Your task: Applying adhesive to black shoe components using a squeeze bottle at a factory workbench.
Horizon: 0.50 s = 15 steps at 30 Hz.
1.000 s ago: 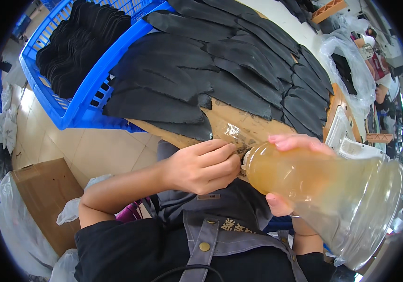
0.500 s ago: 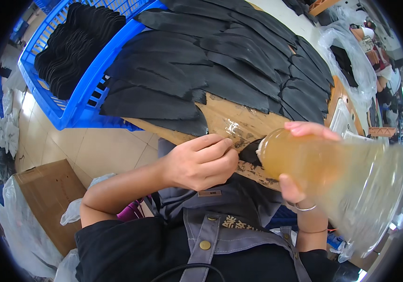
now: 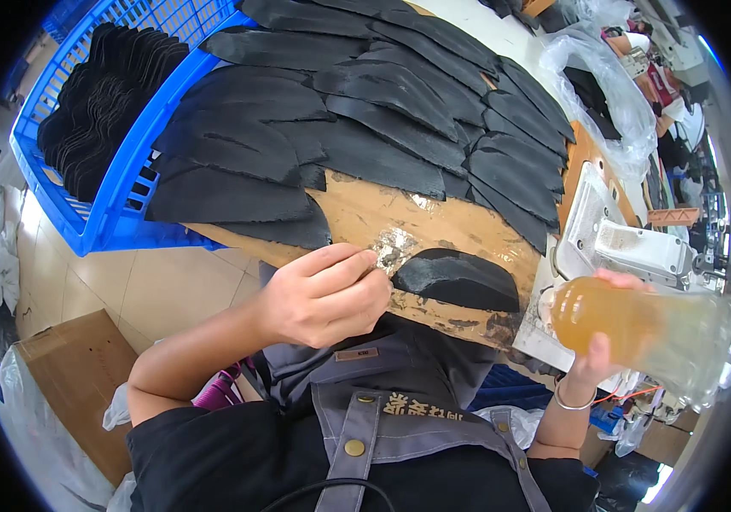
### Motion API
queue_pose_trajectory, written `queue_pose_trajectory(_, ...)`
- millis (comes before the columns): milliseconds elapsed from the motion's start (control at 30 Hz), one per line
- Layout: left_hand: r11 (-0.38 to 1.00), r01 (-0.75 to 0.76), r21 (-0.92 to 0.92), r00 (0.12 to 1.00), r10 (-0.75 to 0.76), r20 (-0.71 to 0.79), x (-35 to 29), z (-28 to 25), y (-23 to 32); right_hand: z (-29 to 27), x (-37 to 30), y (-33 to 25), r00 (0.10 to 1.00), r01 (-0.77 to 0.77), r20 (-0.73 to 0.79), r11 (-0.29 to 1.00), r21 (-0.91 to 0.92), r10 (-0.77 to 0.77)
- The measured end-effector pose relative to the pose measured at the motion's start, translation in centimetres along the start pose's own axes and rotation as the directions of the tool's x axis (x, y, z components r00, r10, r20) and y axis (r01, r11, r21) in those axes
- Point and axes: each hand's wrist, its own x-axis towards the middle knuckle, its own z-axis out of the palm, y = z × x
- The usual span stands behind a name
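Observation:
My right hand (image 3: 594, 365) is wrapped round a clear plastic bottle (image 3: 617, 320), tilted on its side, with amber liquid toward its mouth end. Bottle and hand are over the right end of a brown work board (image 3: 365, 200). Just above the board's near left edge is my left hand (image 3: 327, 294), thumb and fingers pinched together; what they hold, if anything, is hidden. Right of those fingertips a single curved black piece (image 3: 459, 280) lies flat on the board. Many similar black pieces (image 3: 246, 136) overlap across the board's far part.
At the far left, a blue plastic basket (image 3: 97, 226) holds stacked black wavy pieces (image 3: 110, 107). A white sewing machine (image 3: 630, 243) stands right of the board. Clear plastic bags (image 3: 643, 111) lie beyond it. A cardboard box (image 3: 80, 375) sits on the floor at left.
The bottle and my right hand have moved right, off the curved black piece, which now shows whole. My left hand stays pinched beside it. The whole view has shifted slightly.

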Motion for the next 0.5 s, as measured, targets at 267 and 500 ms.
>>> queue_pose_trajectory(267,1.0,0.007,-0.001,1.0,-0.007,0.021,0.3,-0.4,0.0,7.4,3.0,-4.9,0.875,-0.031,0.476,0.97,0.241,-0.09)
queue_pose_trajectory(500,0.999,-0.042,-0.029,0.998,0.043,0.053,1.4,-0.2,-0.1,5.8,3.3,-5.4,0.86,0.032,0.506,0.996,0.082,-0.069)
